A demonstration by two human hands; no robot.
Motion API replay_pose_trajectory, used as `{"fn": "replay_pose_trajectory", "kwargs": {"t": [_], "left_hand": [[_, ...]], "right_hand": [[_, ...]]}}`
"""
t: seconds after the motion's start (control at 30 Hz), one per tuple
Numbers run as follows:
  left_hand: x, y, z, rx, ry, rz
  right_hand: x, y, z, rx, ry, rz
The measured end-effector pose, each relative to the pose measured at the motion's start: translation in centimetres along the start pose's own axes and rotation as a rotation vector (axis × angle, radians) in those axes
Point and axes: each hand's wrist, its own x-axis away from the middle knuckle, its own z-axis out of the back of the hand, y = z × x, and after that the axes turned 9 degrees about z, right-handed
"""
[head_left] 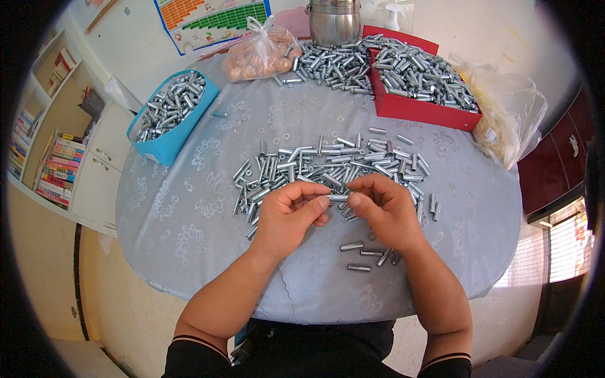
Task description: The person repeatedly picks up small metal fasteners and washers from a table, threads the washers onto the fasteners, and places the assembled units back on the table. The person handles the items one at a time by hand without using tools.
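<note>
Between my fingertips lies a short silver metal sleeve, roughly level. My left hand pinches its left end with thumb and forefinger. At the other end, my right hand is closed with thumb and fingers, which partly hide that tip. Just beyond both hands spreads a loose pile of similar metal sleeves, most lying flat and a few standing upright. Several more sleeves lie on the near side, close to my right wrist.
A grey patterned cloth covers the round table. A blue bin of metal parts stands left. Behind are a bag of brownish pieces, another metal heap, a steel pot, a red box and a clear bag.
</note>
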Motion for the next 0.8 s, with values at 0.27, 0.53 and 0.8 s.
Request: {"fn": "replay_pose_trajectory", "kwargs": {"t": [0.27,0.53,0.8], "left_hand": [[0.07,0.13,0.09,0.019,-0.012,-0.007],[0.05,0.13,0.07,0.000,-0.008,-0.006],[0.03,0.06,0.09,0.043,-0.012,-0.023]], "right_hand": [[-0.06,-0.29,0.43,0.099,-0.083,-0.060],[-0.06,-0.47,0.73,0.165,-0.116,-0.070],[0.01,-0.52,0.29,0.097,-0.048,-0.012]]}}
